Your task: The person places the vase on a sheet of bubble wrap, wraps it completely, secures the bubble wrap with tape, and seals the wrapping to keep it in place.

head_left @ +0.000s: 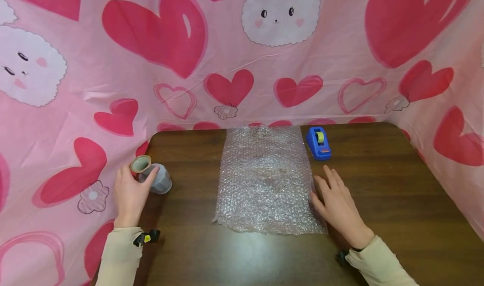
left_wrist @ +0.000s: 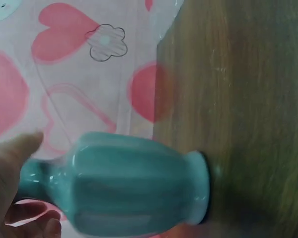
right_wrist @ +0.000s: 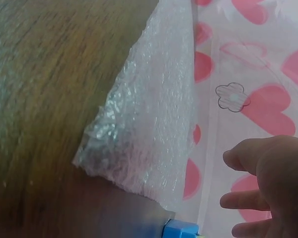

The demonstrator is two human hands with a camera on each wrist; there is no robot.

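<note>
At the table's left side my left hand (head_left: 130, 191) grips a blue-green glazed vase (head_left: 160, 181) round its narrow neck. In the left wrist view the vase (left_wrist: 129, 183) shows a ribbed, rounded body and a flared foot, with the thumb and fingers of the hand (left_wrist: 15, 188) about its neck. A sheet of bubble wrap (head_left: 266, 185) lies flat in the middle of the table. My right hand (head_left: 338, 204) is at its right edge, fingers relaxed and holding nothing. In the right wrist view that hand (right_wrist: 268, 188) has its fingers spread apart.
A blue tape dispenser (head_left: 319, 143) with a yellowish roll stands beyond the right hand, beside the bubble wrap's far right corner. The dark wooden table (head_left: 382, 185) is bordered at the back and sides by a pink heart-patterned cloth (head_left: 234, 38).
</note>
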